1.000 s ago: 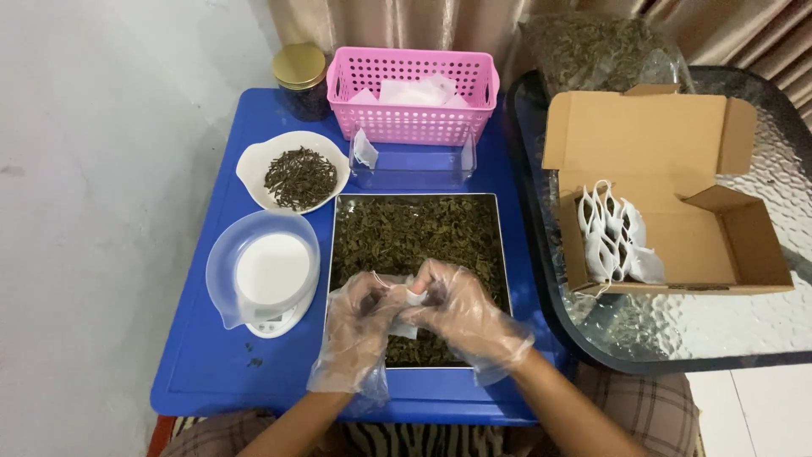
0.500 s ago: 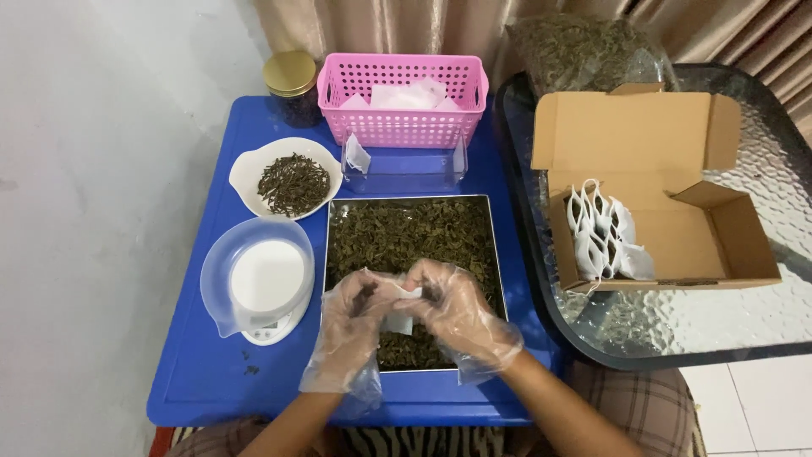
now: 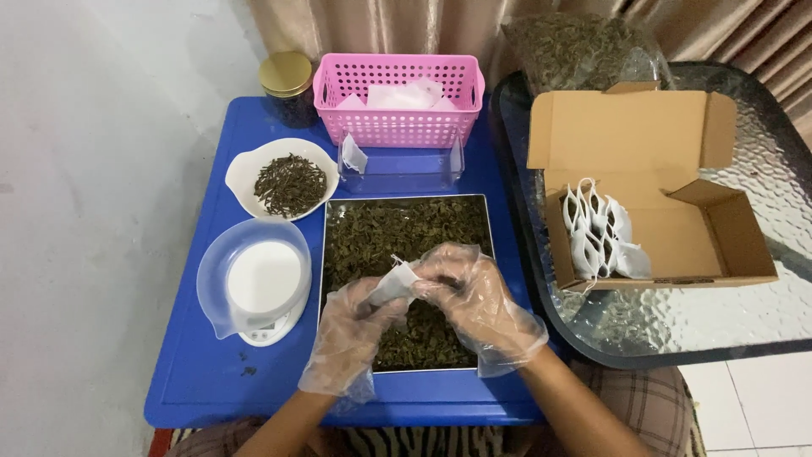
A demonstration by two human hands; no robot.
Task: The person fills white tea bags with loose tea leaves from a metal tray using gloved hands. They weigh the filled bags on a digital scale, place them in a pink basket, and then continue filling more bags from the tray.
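Two hands in clear plastic gloves: left hand (image 3: 359, 326) and right hand (image 3: 469, 296), close together, both pinching one small white filter bag (image 3: 396, 283) above the tray.

One metal tray (image 3: 485, 254) of dried green leaves, centre of the blue bench (image 3: 211, 381).

One white bowl (image 3: 245, 165) of dark leaves; one white scale (image 3: 264, 292) under a clear bowl; one pink basket (image 3: 397, 106); one gold-lidded jar (image 3: 286, 80).

One open cardboard box (image 3: 643, 135) on the glass table (image 3: 719, 322), holding several filled bags (image 3: 602, 237); exact count unclear.
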